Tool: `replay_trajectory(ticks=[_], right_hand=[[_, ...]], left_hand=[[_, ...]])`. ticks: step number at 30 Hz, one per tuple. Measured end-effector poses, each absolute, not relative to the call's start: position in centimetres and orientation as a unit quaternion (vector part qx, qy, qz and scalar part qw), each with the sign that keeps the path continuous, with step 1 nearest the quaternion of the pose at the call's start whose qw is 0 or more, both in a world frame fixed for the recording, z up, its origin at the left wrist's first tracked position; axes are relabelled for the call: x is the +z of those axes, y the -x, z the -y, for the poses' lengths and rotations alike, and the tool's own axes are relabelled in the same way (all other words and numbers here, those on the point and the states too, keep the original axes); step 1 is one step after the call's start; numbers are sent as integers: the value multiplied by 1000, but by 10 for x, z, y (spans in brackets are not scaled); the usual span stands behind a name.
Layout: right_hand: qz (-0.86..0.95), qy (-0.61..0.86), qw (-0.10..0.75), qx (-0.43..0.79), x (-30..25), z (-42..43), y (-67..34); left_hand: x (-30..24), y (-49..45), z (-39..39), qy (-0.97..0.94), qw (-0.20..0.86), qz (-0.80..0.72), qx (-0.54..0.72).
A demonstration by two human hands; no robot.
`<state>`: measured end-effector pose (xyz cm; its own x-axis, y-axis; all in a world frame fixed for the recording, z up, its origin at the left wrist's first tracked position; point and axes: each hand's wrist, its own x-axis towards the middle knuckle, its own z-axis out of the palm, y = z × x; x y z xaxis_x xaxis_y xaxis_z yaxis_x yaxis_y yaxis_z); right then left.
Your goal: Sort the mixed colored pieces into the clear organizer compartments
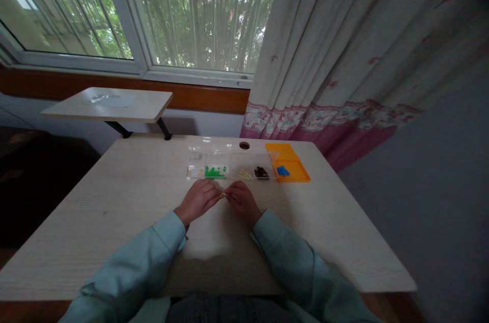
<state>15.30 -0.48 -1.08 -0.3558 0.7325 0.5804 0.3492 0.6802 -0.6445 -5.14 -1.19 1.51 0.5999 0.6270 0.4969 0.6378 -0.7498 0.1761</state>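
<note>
My left hand [199,199] and my right hand [242,202] meet fingertip to fingertip just in front of a clear plastic compartment box [233,156]. Both are closed in a pinch around something tiny and pale [223,195], too small to name. The box holds green pieces [214,171], cream pieces [245,174] and dark brown pieces [261,172] in separate compartments, with a few yellowish bits [199,173] at the left end. To its right, blue pieces [283,170] lie in an orange tray [299,172].
All this stands on a pale wood-grain table [145,221] with a round hole [244,145] near its back edge. A small raised shelf [145,106] on black legs rises at the back left. A patterned curtain [305,58] hangs behind the right side, beside a window [202,17].
</note>
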Motion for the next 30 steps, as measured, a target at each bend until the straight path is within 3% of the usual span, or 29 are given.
replay_trajectory(ticks=[8, 15, 22, 30], right_hand=[[800, 330, 456, 208, -11, 2, -155], [782, 414, 440, 153, -11, -10, -169], [841, 407, 313, 170, -10, -18, -188], [833, 420, 298, 202, -9, -18, -189]], left_hand=[[14, 55, 12, 890, -23, 358, -282], [12, 60, 5, 788, -126, 447, -403], [12, 91, -12, 704, -69, 548, -446], [5, 117, -26, 660, -21, 590, -465]])
